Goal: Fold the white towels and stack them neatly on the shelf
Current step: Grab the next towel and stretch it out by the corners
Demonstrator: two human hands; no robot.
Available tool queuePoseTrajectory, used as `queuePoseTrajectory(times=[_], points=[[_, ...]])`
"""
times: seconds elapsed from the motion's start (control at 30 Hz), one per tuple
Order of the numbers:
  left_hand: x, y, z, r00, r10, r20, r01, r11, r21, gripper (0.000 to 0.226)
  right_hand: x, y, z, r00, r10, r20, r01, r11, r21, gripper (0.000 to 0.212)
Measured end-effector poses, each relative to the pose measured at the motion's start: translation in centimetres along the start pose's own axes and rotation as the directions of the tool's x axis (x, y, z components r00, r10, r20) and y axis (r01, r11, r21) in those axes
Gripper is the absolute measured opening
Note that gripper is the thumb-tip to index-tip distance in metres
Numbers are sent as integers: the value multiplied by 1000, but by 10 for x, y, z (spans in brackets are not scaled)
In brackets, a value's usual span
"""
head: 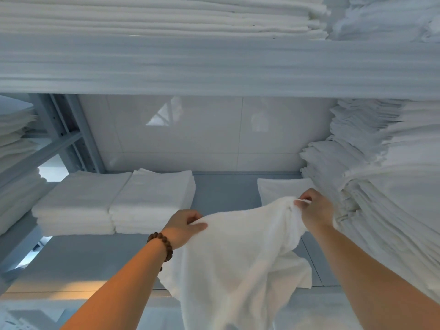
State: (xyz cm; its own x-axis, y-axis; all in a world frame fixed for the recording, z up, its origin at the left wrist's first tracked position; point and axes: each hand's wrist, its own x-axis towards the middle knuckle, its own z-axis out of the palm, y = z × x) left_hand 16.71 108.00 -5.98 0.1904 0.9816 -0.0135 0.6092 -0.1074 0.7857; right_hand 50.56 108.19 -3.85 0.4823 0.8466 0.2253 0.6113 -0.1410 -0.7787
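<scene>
1. Grey shelf (pixel 226 186) backed by glossy white tiles carries two low folded stacks (pixel 114 203) at left and a tall pile (pixel 381 175) at right.
2. Left hand (pixel 183 227), with a beaded bracelet (pixel 163 244) on its wrist, pinches the upper edge of the unfolded white towel (pixel 242 258).
3. Right hand (pixel 314 210) has its fingers (pixel 302 204) curled round the same edge, just beside the tall pile.
4. The towel hangs crumpled over the shelf's front, between the stacks and the pile.

You've got the towel (pixel 240 253) pinched along its top edge, left hand (pixel 184 228) with the bead bracelet (pixel 162 245) on one side, right hand (pixel 314 210) bunching the other. It hangs unfolded over the shelf (pixel 226 189). Two folded stacks (pixel 114 203) sit left, a tall pile (pixel 385 186) right.
</scene>
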Motion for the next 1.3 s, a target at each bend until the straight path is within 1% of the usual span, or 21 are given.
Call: queuePoseTrajectory(times=[0.1,0.17,0.23,0.3,0.4,0.5,0.57,0.63,0.7,0.73,0.83,1.0,1.07,1.13,1.17,1.23,1.3], points=[[6,25,15,999,41,-16,-42,997,-59,7,-18,-12,13,991,-70,118,59,994,96,4],[11,40,26,997,76,-9,-76,994,-75,9,-29,-26,20,972,-143,187,107,975,193,6],[14,52,33,995,101,-19,-102,992,-75,12,-41,-39,25,933,-213,290,133,952,274,10],[17,61,37,993,119,-23,-121,990,-68,13,-52,-50,30,886,-256,387,123,934,337,13],[19,71,40,991,137,2,-137,989,-59,13,-65,-58,39,828,-279,486,64,909,412,20],[17,77,38,992,124,29,-118,981,-157,13,-72,-59,47,798,-287,530,41,903,427,21],[15,78,37,992,123,28,-116,978,-171,11,-74,-58,49,807,-282,519,71,919,388,21],[11,75,37,993,113,22,-107,977,-183,6,-72,-58,50,835,-295,465,125,924,361,20],[8,71,36,994,99,45,-90,981,-170,11,-67,-57,51,870,-300,392,173,929,327,21],[7,67,35,994,90,64,-81,987,-135,12,-64,-57,50,888,-289,358,182,935,304,21],[5,55,27,993,86,82,-90,995,44,19,-53,-51,47,924,-258,281,189,950,249,19],[-2,33,8,999,6,34,-11,989,150,28,-39,-39,38,950,-221,219,188,969,162,15],[-4,26,1,999,-35,5,34,984,174,37,-35,-34,36,962,-192,196,164,975,149,14],[-7,19,-4,996,-90,-20,93,979,181,40,-31,-28,34,973,-146,177,122,983,136,12],[-8,15,-6,994,-109,-22,111,976,187,37,-30,-25,34,980,-116,160,96,987,133,11],[-10,7,-9,990,-136,-24,138,976,168,23,-28,-20,33,993,-50,112,34,990,137,11],[-11,1,-8,986,-153,-60,158,982,104,22,-28,-17,33,997,14,74,-25,988,151,11]])
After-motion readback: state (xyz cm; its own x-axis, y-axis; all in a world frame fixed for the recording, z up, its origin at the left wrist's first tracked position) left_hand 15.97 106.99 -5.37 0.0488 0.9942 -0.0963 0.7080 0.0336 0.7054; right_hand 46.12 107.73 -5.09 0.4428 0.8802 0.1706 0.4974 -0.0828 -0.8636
